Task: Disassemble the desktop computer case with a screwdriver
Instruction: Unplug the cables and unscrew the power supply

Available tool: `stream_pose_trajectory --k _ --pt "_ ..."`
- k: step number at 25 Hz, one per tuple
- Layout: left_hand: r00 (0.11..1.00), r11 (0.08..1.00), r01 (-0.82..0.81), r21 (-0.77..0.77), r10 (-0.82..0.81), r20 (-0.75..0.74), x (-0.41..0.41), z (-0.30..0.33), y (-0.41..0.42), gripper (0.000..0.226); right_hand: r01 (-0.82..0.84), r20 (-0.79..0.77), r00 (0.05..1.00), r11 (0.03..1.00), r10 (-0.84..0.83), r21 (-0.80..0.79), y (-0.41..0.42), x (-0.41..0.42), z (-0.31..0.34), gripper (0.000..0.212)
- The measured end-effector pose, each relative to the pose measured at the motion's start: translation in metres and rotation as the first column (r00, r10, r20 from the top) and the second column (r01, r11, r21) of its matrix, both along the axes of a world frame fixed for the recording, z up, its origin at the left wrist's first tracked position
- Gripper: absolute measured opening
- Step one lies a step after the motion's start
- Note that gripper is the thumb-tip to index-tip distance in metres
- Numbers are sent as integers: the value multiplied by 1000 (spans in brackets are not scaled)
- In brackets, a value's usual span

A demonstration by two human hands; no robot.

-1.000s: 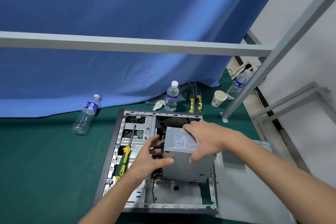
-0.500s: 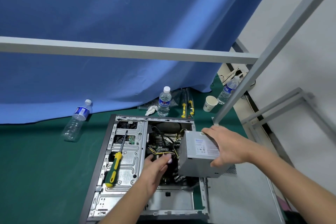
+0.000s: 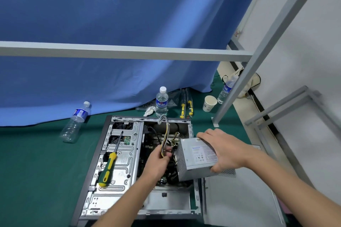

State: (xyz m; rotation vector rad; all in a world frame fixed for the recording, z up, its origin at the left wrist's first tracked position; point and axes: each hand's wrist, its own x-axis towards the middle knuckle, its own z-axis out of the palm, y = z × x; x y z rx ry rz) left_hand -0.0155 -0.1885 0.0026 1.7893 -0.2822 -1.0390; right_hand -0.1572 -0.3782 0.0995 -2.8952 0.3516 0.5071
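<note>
Now right hand (image 3: 224, 150) grips power supply (image 3: 196, 158) — left hand (image 3: 158, 161) pinches cables (image 3: 164, 140).

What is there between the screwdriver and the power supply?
In the head view, between the screwdriver and the power supply are the left hand and the wire bundle it grips.

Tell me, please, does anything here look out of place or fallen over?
One water bottle lies on its side left of the computer case, while the others stand upright. The screwdriver rests loose inside the case.
</note>
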Motion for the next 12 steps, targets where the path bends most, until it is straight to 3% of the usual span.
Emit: stream_pose_trajectory --k 4,7,9,12 --pt "965 973 206 106 -220 143 4 12 -24 30 -32 27 999 999 33 -8 -5 -3 -4 107" --pt "980 983 130 132 -147 136 5 9 -38 12 -14 38 999 999 12 42 -9 -9 -6 108" --pt "995 996 71 56 -74 61 0 8 -39 6 6 47 999 998 -9 65 -15 -17 -7 110" --pt "979 975 194 -111 -200 -46 -6 7 -31 39 32 34 999 996 -35 87 -23 -28 -11 114"
